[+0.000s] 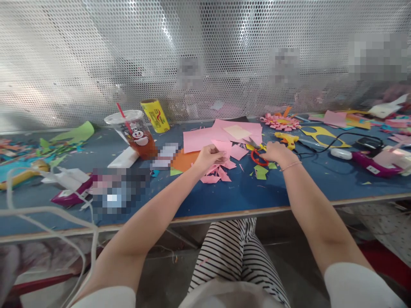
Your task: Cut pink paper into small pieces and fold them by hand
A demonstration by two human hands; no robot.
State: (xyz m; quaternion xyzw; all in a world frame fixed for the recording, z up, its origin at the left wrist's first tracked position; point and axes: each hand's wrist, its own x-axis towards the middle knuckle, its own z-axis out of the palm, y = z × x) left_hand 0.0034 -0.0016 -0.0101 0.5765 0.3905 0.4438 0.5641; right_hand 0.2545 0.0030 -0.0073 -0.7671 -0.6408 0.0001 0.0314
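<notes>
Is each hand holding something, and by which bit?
The left hand holds pink paper by its near edge. The right hand is at the scissors' handles; grip unclear.

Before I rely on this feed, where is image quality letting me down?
Head view: bright glare streaks the perforated metal screen; pixel blocks hide patches of it and of the blue table; the floor is dim; forearms look stretched towards the lower corners; fingertip detail on the left hand is soft, and the right hand's grip near the scissors is unclear.
</notes>
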